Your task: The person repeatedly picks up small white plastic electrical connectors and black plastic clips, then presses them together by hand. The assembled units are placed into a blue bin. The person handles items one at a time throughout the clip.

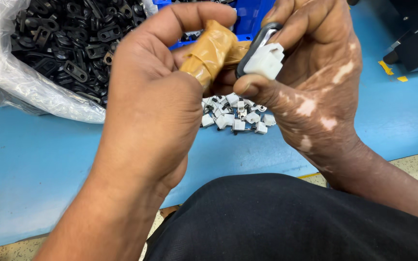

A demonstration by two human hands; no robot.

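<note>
Head view: I see both hands raised together over the blue desk (35, 159). My left hand (151, 111) has a finger wrapped in tan tape (211, 50) and presses toward the part from nine o'clock. My right hand (310, 82) pinches a small white plastic clip (266, 60) seated in a black ring piece (260, 38), thumb beneath and fingers above. Below the hands, toward six o'clock, lies a heap of white clips (235, 116). At ten o'clock a clear bag (6, 77) holds black parts (68, 43).
</note>
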